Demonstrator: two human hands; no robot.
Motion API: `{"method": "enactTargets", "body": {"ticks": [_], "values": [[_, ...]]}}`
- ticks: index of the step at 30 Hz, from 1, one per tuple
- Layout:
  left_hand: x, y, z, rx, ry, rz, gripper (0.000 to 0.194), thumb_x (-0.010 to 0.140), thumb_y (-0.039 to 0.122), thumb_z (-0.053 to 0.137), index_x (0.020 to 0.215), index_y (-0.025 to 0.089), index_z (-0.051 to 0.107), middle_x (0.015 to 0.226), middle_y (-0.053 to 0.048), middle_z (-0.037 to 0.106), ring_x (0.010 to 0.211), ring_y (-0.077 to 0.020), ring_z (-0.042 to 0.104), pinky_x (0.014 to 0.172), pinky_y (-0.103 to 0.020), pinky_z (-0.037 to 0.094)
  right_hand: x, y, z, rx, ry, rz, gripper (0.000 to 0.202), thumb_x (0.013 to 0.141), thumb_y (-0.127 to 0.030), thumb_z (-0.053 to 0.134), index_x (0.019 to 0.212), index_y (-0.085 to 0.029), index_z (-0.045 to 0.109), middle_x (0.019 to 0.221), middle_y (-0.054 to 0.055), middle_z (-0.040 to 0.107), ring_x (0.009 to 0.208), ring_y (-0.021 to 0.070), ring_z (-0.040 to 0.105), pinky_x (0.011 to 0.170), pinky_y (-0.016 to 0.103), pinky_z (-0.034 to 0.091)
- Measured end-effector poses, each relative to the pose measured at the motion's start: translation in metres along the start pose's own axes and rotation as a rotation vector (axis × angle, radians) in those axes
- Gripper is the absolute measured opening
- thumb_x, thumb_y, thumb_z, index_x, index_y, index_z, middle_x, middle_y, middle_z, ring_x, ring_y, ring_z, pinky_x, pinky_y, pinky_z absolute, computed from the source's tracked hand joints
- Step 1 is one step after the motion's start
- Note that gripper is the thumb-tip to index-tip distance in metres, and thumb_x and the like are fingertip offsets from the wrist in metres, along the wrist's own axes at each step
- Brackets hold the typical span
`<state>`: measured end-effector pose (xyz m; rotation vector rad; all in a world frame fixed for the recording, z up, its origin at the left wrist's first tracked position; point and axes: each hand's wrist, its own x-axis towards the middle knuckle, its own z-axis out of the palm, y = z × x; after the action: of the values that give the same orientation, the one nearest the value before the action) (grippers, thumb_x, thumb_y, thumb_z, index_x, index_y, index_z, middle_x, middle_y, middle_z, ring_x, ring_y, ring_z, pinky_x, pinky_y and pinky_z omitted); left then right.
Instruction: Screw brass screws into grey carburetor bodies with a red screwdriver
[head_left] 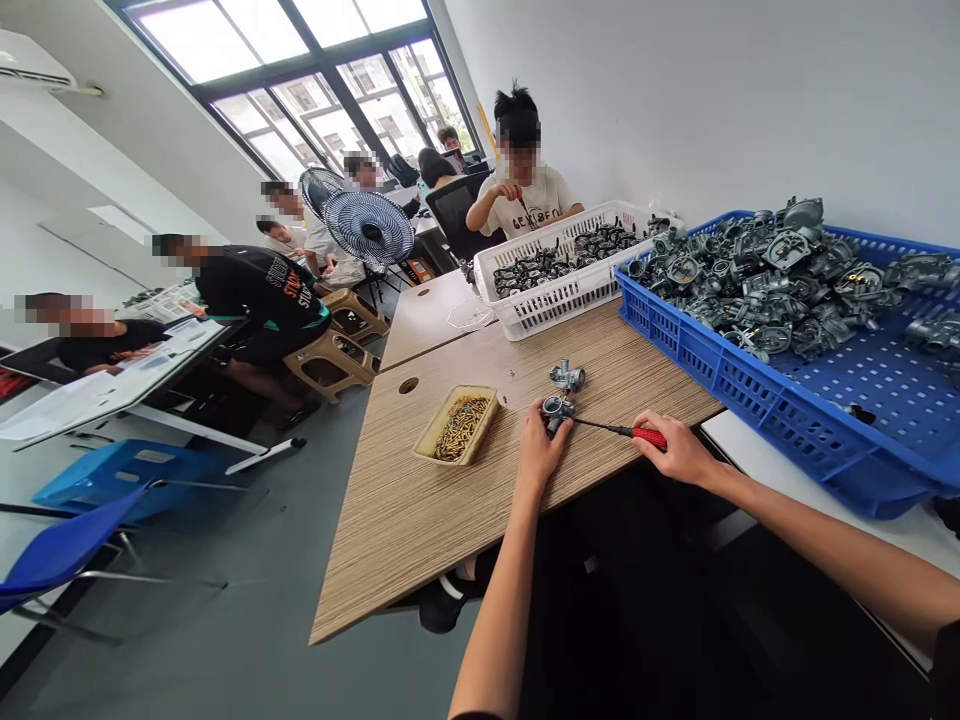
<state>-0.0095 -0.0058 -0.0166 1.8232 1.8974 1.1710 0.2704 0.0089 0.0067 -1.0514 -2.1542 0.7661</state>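
On the wooden table, my left hand (pixel 538 448) is closed around a grey metal carburetor (pixel 556 408). My right hand (pixel 673 452) grips the red handle of a screwdriver (pixel 648 437). Its dark shaft runs left to the side of the carburetor; whether the tip sits in a screw is too small to tell. Just beyond lies a second carburetor (pixel 568 376), touched by neither hand. Left of my left hand stands a shallow cream tray (pixel 422 447) holding many small brass-coloured parts.
A blue crate (pixel 720 378) heaped with carburetors stands to the right. Behind the table's middle is a white basket (pixel 525 322) of dark metal parts. A co-worker (pixel 525 190) sits beyond it with a red-handled tool. Fans (pixel 370 228) and seated people fill the back left.
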Motion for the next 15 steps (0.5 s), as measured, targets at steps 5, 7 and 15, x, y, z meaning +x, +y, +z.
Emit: {"method": "enactTargets", "body": {"ticks": [5, 7, 15], "values": [[0.0000, 0.0013, -0.0006, 0.002, -0.001, -0.006, 0.048, 0.092, 0.038, 0.066, 0.134, 0.024, 0.046, 0.120, -0.009, 0.067, 0.108, -0.0250, 0.062, 0.098, -0.041, 0.048, 0.0003, 0.0008, 0.0005, 0.014, -0.009, -0.008, 0.015, 0.097, -0.040, 0.055, 0.103, -0.027, 0.056, 0.087, 0.002, 0.072, 0.082, 0.0234, 0.067, 0.082, 0.037, 0.047], [0.0001, 0.0013, -0.0008, 0.005, -0.001, -0.002, 0.048, 0.092, 0.038, 0.066, 0.134, 0.023, 0.047, 0.119, -0.010, 0.068, 0.108, -0.0249, 0.062, 0.098, -0.040, 0.048, 0.0003, 0.0013, 0.0001, 0.006, -0.013, -0.007, 0.014, 0.097, -0.040, 0.055, 0.103, -0.027, 0.055, 0.089, 0.002, 0.073, 0.083, 0.0235, 0.067, 0.083, 0.037, 0.047], [0.0005, -0.0006, -0.0006, 0.007, -0.003, 0.011, 0.047, 0.093, 0.039, 0.065, 0.133, 0.023, 0.047, 0.119, -0.010, 0.068, 0.109, -0.0249, 0.062, 0.097, -0.040, 0.048, 0.0004, 0.0043, 0.0007, 0.003, -0.024, -0.009, 0.014, 0.098, -0.038, 0.055, 0.104, -0.026, 0.054, 0.090, 0.002, 0.073, 0.082, 0.0227, 0.066, 0.083, 0.037, 0.046]]}}
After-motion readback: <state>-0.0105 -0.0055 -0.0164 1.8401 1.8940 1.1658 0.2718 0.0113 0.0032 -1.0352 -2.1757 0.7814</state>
